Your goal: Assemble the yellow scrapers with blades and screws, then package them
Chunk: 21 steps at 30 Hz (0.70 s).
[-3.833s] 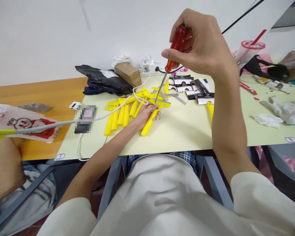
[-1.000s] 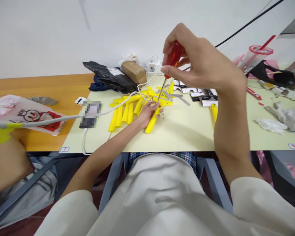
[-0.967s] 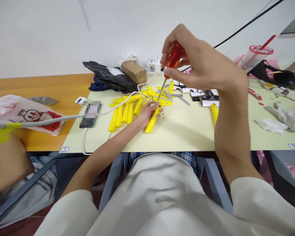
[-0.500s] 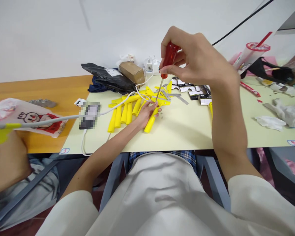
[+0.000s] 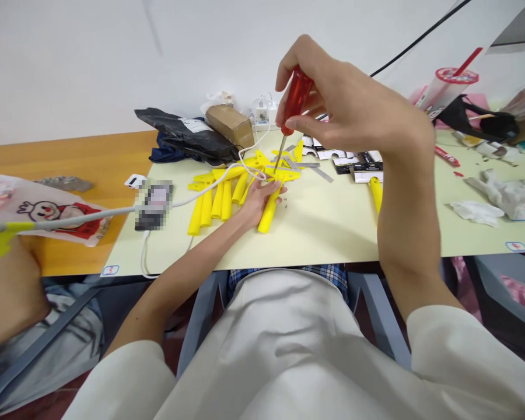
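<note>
Right hand [image 5: 339, 108]: raised above the table [image 5: 328, 236], fingers and thumb closed around the red handle of a screwdriver [image 5: 298, 93]. The tool is tilted, its shaft running down to the head of a yellow scraper [image 5: 269, 213]; whether the tip is seated in a screw is too small to tell. Left hand [image 5: 257, 201]: grasping that scraper near the join of handle and head, thumb along the upper part, the handle's lower end directed toward the person

The scraper in work is located at mid-table, right of a row of similar yellow scrapers [image 5: 206, 204] laid side by side, handles toward the near edge. Loose metal strips [image 5: 321, 173] lie just beyond its head; small dark bits [image 5: 285, 205] lie just to its right. Black and white packages [image 5: 368, 170] are grouped farther right, with another yellow handle [image 5: 375, 191] against them, partly hidden by the right forearm

Also noted: a pixelated device [image 5: 154, 204] left of the row; a black plastic bag [image 5: 190, 137] beside a cardboard box [image 5: 230, 124] at the back; a cup [image 5: 448, 90] with a red straw and crumpled tissue [image 5: 476, 213] at right
</note>
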Each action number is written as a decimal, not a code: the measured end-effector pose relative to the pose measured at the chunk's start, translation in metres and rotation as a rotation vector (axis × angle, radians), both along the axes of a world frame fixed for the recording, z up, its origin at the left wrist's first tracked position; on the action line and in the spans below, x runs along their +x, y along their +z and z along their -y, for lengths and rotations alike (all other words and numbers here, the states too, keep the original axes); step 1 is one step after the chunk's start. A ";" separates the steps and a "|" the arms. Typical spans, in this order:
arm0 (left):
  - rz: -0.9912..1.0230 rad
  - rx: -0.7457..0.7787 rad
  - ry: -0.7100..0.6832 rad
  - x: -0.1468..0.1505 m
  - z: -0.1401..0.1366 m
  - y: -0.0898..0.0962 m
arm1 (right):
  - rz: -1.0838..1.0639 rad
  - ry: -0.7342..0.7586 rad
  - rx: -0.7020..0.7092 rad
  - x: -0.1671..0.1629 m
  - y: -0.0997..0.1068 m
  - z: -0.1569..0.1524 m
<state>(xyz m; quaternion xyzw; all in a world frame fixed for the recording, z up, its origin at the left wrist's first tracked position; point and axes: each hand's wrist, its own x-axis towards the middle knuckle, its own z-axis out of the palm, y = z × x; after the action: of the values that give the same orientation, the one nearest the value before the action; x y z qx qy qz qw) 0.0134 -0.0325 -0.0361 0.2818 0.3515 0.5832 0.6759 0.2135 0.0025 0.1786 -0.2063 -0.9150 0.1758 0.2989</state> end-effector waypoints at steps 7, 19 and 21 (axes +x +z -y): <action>0.004 0.007 -0.015 0.001 0.003 0.005 | -0.096 -0.159 0.061 -0.010 -0.008 -0.014; 0.065 -0.040 -0.036 0.000 0.002 0.008 | -0.016 -0.099 0.049 -0.006 0.012 0.017; 0.074 -0.043 -0.038 -0.001 0.001 0.007 | 0.025 -0.130 0.073 -0.003 0.014 0.018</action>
<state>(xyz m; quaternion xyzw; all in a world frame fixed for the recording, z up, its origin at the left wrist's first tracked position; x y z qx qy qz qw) 0.0129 -0.0338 -0.0291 0.2521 0.3330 0.5729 0.7053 0.2109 -0.0159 0.1928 -0.2562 -0.9092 0.1199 0.3055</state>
